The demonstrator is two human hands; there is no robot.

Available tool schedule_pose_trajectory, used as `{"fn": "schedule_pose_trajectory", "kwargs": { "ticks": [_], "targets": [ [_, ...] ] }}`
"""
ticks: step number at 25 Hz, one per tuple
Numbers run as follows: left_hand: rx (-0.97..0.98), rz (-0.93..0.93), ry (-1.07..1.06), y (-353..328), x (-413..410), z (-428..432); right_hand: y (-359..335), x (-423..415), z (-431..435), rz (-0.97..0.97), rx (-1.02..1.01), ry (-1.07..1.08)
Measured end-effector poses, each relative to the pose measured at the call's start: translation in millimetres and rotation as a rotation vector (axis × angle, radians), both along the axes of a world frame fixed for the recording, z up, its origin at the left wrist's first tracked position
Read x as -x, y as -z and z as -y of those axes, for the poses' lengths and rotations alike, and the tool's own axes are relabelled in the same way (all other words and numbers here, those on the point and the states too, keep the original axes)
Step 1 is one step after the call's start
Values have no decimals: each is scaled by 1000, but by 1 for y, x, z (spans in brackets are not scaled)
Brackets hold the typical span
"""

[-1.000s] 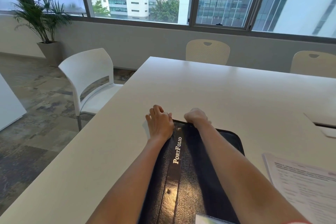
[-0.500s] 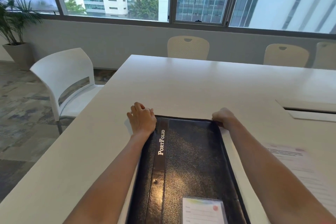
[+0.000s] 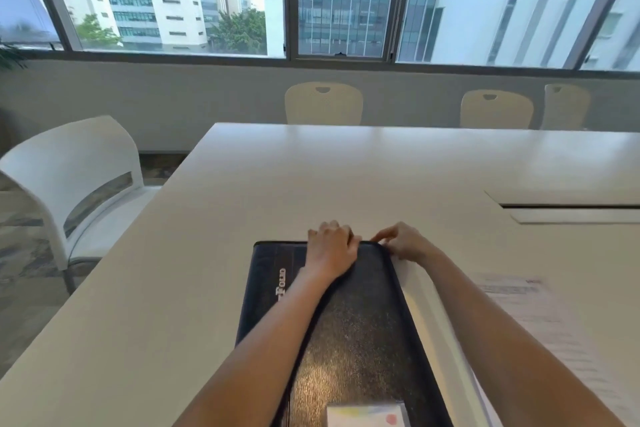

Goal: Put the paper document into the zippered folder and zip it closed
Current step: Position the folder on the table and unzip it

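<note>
A black leather zippered folder lies closed on the white table in front of me, with a light label card near its lower edge. My left hand presses flat on the folder's far edge, right of the middle. My right hand is at the far right corner, fingertips pinched together at the zipper edge; the zipper pull itself is too small to make out. The paper document lies flat on the table to the right of the folder, partly under my right forearm.
A white chair stands at the table's left side. Three beige chairs line the far side under the windows. A cable hatch is set in the table at the right.
My left hand slid from the folder's far left corner to the right along the far edge. My right hand stays at the far right corner, fingers now pinched. The camera turned right.
</note>
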State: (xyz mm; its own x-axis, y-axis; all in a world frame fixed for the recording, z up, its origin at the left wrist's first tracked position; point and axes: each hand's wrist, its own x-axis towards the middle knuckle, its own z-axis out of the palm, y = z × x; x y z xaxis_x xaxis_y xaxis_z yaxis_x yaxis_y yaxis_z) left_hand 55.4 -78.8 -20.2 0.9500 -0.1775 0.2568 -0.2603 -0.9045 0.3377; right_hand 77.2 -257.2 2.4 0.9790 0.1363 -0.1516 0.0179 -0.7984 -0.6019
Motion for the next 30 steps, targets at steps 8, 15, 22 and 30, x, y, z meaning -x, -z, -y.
{"fn": "schedule_pose_trajectory", "kwargs": {
  "ticks": [8, 15, 22, 30],
  "targets": [
    [86, 42, 43, 14, -9, 4, 16, 12, 4, 359, -23, -53],
    [218, 92, 130, 11, -7, 6, 19, 30, 8, 480, -42, -24],
    [279, 137, 156, 15, -10, 8, 14, 19, 15, 441, -152, -112],
    [321, 131, 143, 15, -13, 5, 18, 13, 15, 470, -142, -119]
  ]
}}
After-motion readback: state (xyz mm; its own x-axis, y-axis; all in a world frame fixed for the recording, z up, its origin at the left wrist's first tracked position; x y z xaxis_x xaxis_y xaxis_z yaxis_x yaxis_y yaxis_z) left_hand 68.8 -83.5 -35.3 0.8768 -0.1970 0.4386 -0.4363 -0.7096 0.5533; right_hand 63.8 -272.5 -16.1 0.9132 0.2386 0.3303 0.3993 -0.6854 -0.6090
